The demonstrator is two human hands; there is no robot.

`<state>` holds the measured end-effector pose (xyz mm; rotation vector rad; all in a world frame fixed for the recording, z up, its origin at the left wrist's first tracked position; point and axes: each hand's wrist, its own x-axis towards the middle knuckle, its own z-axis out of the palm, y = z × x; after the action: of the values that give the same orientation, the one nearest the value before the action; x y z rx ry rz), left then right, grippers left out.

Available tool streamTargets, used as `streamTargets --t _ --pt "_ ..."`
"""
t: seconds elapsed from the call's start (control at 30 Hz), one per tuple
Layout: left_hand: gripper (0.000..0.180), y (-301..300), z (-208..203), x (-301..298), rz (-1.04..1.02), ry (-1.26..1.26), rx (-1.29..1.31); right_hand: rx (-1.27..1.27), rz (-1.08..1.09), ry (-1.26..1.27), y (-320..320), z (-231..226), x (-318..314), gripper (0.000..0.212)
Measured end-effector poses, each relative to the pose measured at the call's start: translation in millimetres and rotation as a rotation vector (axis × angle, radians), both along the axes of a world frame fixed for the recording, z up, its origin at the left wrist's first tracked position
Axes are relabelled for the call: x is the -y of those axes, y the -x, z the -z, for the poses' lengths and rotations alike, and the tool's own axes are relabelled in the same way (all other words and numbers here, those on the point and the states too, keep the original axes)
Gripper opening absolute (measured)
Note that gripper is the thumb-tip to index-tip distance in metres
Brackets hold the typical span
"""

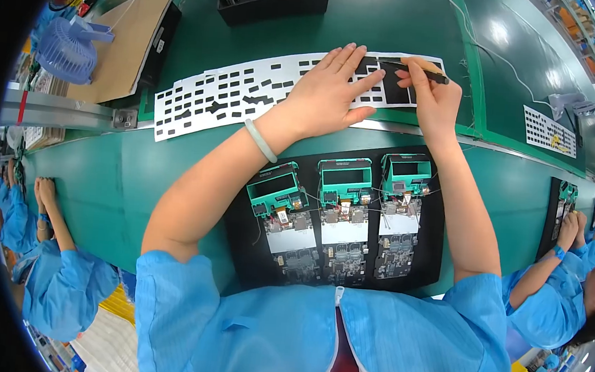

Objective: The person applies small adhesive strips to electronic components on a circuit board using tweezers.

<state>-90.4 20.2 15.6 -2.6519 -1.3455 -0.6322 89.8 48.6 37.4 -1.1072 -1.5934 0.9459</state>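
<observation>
My left hand (pixel 333 84) lies with its fingers stretched out on a long white sheet (pixel 198 119) that carries rows of small black rectangular pieces. A larger black patch (pixel 394 92) is at the sheet's right end. Over that end, my right hand (pixel 433 99) pinches a slim dark pen-shaped tool (pixel 435 76), its thin tip pointing left toward my left fingers. Between my forearms, nearer to me, a black tray (pixel 424 259) bears three circuit boards (pixel 343 242), each joined to a green frame (pixel 345 179) at its far end. Thin wires stick out beside the frames.
A black box (pixel 273 9) with dark items stands at the back. To the left are a purple fan (pixel 67 49) and a brown board (pixel 124 39). Another white sheet (pixel 550 132) lies right, below a white cable (pixel 509 66). Co-workers in blue (pixel 554 297) sit on both sides.
</observation>
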Motion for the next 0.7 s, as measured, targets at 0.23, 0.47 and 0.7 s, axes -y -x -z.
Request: streamTargets --t 0.23,0.47,0.7 --pt "0.049 -1 0 -3 0.002 0.021 -0.004 -0.384 -0.176 0.328 -6 -15 11 0.027" --pt "0.050 1 4 0 -0.017 0.024 -0.009 -0.409 -0.190 0.304 -28 -23 89 0.025" --pt "0.049 -3 -3 -1 0.008 0.025 -0.010 -0.164 -0.063 0.047 -10 -3 3 0.023"
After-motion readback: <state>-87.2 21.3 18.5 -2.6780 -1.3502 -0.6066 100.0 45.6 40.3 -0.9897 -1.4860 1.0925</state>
